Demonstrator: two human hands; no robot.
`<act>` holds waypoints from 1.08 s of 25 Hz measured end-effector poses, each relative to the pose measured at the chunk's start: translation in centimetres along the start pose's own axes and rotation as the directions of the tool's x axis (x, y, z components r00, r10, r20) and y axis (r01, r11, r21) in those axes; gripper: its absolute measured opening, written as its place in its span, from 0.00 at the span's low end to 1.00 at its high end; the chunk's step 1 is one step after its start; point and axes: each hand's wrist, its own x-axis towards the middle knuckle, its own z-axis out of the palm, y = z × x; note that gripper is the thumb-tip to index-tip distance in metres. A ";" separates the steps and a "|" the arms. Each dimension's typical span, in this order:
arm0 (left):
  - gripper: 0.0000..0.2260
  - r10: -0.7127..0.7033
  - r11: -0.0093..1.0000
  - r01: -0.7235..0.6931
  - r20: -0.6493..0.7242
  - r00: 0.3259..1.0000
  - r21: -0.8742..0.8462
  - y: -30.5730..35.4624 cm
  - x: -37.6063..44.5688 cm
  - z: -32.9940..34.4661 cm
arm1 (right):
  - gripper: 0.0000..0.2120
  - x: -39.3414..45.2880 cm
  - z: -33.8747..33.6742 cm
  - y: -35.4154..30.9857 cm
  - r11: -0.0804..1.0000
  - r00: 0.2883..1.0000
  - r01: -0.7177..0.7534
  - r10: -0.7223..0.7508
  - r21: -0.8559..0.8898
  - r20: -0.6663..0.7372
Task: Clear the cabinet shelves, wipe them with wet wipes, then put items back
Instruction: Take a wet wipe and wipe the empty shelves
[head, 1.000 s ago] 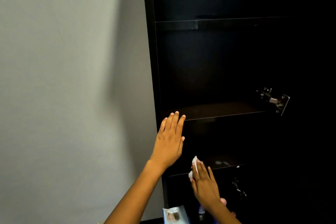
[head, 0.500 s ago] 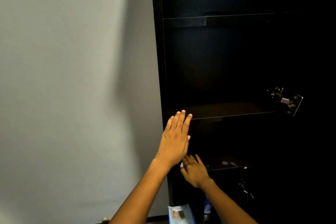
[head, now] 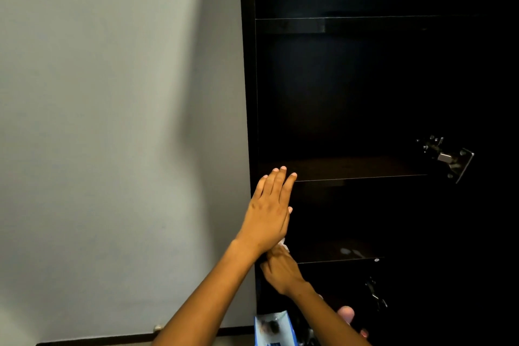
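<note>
— Against the grey wall (head: 112,121), dark cabinet (head: 248,64), shelves bare. Wiping step, judged.
— Left hand (head: 269,213)?
— Flat on the cabinet's left edge, fingers straight and pressed together, bracing.
— Right hand (head: 280,270)?
— On the lower shelf (head: 337,254), pressing the wet wipe (head: 283,246); finger pose hidden under the left wrist.
— Next?
— Probably a sweep rightward over the pale smudges (head: 351,251).

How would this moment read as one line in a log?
phase: wiping lower shelf | left hand: flat on cabinet edge | right hand: holds wet wipe
</note>
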 end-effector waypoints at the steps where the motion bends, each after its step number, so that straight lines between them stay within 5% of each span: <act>1: 0.27 -0.002 1.000 0.002 0.005 1.000 -0.002 0.0 0.0 -0.1 | 0.36 0.7 0.1 0.1 1.000 1.000 0.015 -0.015 0.025 0.014; 7: 0.28 -0.017 1.000 0.016 0.022 1.000 0.009 -0.1 0.0 -0.2 | 0.25 1.1 -2.7 1.0 0.998 0.996 0.062 -0.060 -0.021 0.066; 15: 0.28 -0.016 1.000 0.016 0.004 1.000 0.017 0.1 0.0 0.2 | 0.25 -1.6 -1.8 0.6 0.957 0.999 -0.017 0.008 0.288 0.031; 23: 0.27 -0.014 1.000 0.014 0.010 1.000 -0.020 0.1 0.2 -0.2 | 0.23 1.3 -1.4 1.4 0.995 0.998 0.042 -0.046 0.091 0.047; 25: 0.27 -0.015 0.999 0.016 0.010 1.000 -0.030 0.1 0.0 -0.1 | 0.30 0.4 -1.1 3.2 0.988 0.990 0.139 -0.140 -0.060 -0.015; 27: 0.28 -0.004 0.999 0.004 0.005 1.000 -0.054 0.1 -0.1 0.1 | 0.35 -0.6 -2.0 6.1 0.980 0.997 0.074 -0.078 -0.184 -0.018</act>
